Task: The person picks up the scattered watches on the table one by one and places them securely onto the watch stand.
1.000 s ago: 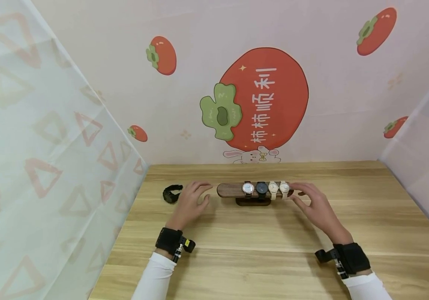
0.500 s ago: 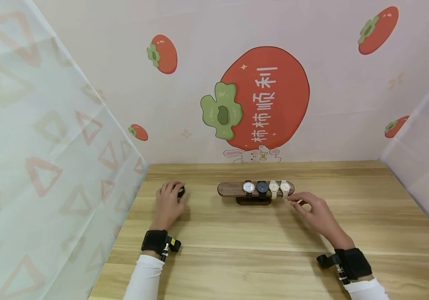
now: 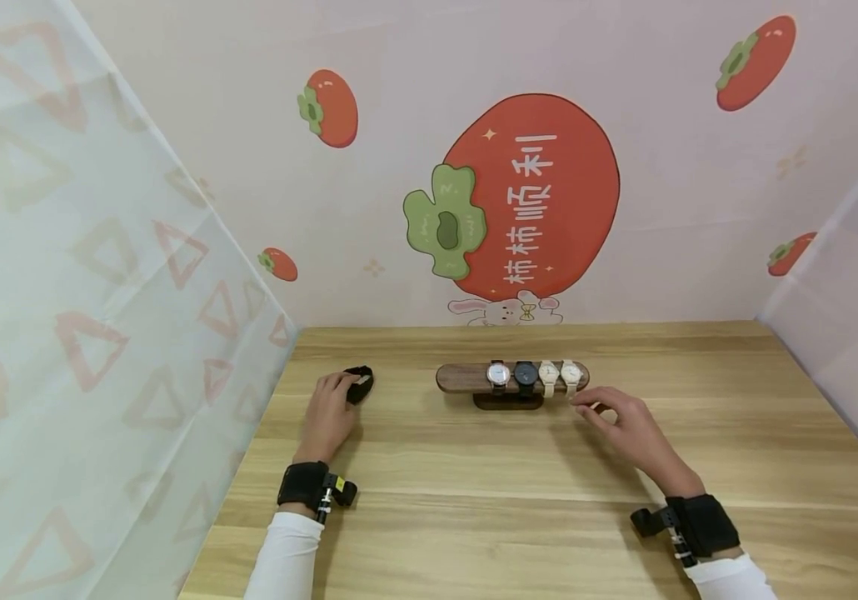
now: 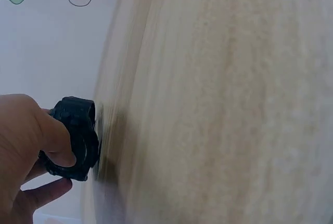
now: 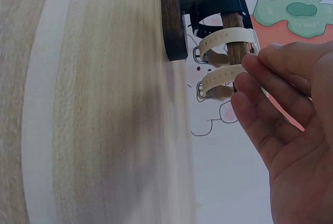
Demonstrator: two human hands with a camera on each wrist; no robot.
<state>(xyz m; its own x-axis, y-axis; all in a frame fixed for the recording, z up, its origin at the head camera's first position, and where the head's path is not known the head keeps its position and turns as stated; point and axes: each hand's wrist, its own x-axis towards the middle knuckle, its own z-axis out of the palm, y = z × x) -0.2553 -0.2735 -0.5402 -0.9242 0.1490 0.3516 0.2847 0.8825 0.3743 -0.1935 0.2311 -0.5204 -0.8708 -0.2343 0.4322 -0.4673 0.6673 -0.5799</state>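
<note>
My left hand (image 3: 326, 418) pinches a black wristwatch (image 3: 360, 388) at the table's back left. In the left wrist view the thumb lies on the face of the watch (image 4: 78, 130), with its strap looped. My right hand (image 3: 635, 432) hangs with loosely bent fingers by the right end of a dark wooden watch stand (image 3: 462, 378), holding nothing. Whether its fingertips touch the end watch, I cannot tell. On the stand's bar sit a white-dial watch with a dark strap (image 3: 498, 374), a black watch (image 3: 526, 375), and two cream watches, the inner cream watch (image 3: 548, 375) and outer cream watch (image 3: 571, 375).
The wood-grain table (image 3: 474, 517) reaches back to a printed cloth wall (image 3: 661, 275) with persimmon drawings. Another cloth wall (image 3: 114, 375) rises along the left side. The left part of the stand's bar is bare.
My left hand has moved left from near the stand to the black wristwatch and now grips it, turning it somewhat. The right hand has drawn slightly back from the stand's end.
</note>
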